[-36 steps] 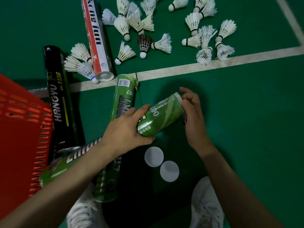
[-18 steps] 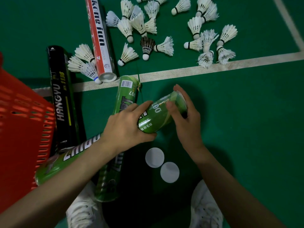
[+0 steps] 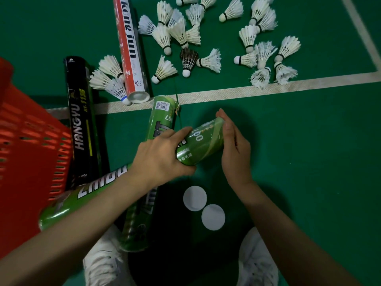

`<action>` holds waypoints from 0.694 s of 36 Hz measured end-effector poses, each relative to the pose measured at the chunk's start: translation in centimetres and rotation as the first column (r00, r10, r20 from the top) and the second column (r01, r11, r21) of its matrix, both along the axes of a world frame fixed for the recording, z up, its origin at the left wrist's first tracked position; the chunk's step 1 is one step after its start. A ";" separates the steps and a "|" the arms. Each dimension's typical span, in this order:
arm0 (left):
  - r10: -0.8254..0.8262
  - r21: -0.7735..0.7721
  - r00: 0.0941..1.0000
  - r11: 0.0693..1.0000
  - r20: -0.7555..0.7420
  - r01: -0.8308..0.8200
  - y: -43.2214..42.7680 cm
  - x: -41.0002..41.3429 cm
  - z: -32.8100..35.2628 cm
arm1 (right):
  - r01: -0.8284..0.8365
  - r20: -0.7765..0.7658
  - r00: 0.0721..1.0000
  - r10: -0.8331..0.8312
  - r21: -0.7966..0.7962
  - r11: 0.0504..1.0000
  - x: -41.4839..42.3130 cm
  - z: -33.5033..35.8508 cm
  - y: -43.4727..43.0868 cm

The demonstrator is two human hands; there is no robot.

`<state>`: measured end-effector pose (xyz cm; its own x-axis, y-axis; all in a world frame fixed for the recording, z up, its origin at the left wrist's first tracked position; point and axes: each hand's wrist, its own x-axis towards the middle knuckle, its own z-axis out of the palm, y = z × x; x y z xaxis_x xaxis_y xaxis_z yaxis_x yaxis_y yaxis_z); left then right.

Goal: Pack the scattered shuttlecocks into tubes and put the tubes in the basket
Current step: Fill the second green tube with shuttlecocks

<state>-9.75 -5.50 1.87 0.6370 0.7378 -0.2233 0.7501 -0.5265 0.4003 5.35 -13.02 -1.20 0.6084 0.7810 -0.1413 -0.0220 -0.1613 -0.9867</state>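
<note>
My left hand [image 3: 158,159] grips a green tube [image 3: 203,143] round its middle and holds it off the floor, tilted up to the right. My right hand [image 3: 235,153] lies against the tube's far end with its fingers nearly straight over the rim, which hides the opening. Several white shuttlecocks [image 3: 179,32] and one dark one [image 3: 188,58] lie scattered beyond the white court line [image 3: 247,91]. The red basket [image 3: 24,141] stands at the left edge.
Another green tube [image 3: 162,116] lies under my left hand, and a third [image 3: 86,197] under my forearm. A black tube [image 3: 81,124] and a red-and-white tube [image 3: 129,48] lie beside the basket. Two white round caps [image 3: 194,198] rest between my white shoes [image 3: 257,259].
My right hand shifted from wrapping the tube's end, thumb on top, to lying flat against that end. The left hand kept its grip and the tube barely moved.
</note>
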 end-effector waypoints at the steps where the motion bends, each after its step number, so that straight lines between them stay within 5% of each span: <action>1: 0.000 -0.002 1.000 1.000 -0.003 0.000 -0.1 0.0 -0.1 | -0.011 0.000 1.000 0.011 -0.003 1.000 0.0 -0.1 0.0; 9: -0.016 -0.028 0.992 1.000 -0.127 0.013 0.8 2.0 -1.0 | 0.004 -0.182 0.983 -0.027 -0.124 0.992 1.0 -1.5 1.5; 16: -0.116 -0.316 0.993 0.944 -0.039 0.098 1.2 3.6 -1.4 | 0.006 -0.314 0.946 -0.075 -0.215 0.977 5.2 -0.9 4.2; 21: 0.058 -0.396 0.988 0.918 0.145 0.004 0.8 4.6 -2.6 | 0.034 -0.425 0.897 -0.124 -0.214 0.976 5.6 -1.1 6.7; 25: 0.187 -0.334 0.973 0.933 0.134 -0.133 1.3 5.4 -4.0 | 0.036 -0.405 0.901 -0.152 -0.279 0.960 4.9 -2.6 5.9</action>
<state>-4.35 -4.22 -2.11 0.5639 0.7387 -0.3692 0.7246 -0.2282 0.6503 10.26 -7.07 -3.80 0.5155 0.6235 -0.5878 -0.4513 -0.3855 -0.8048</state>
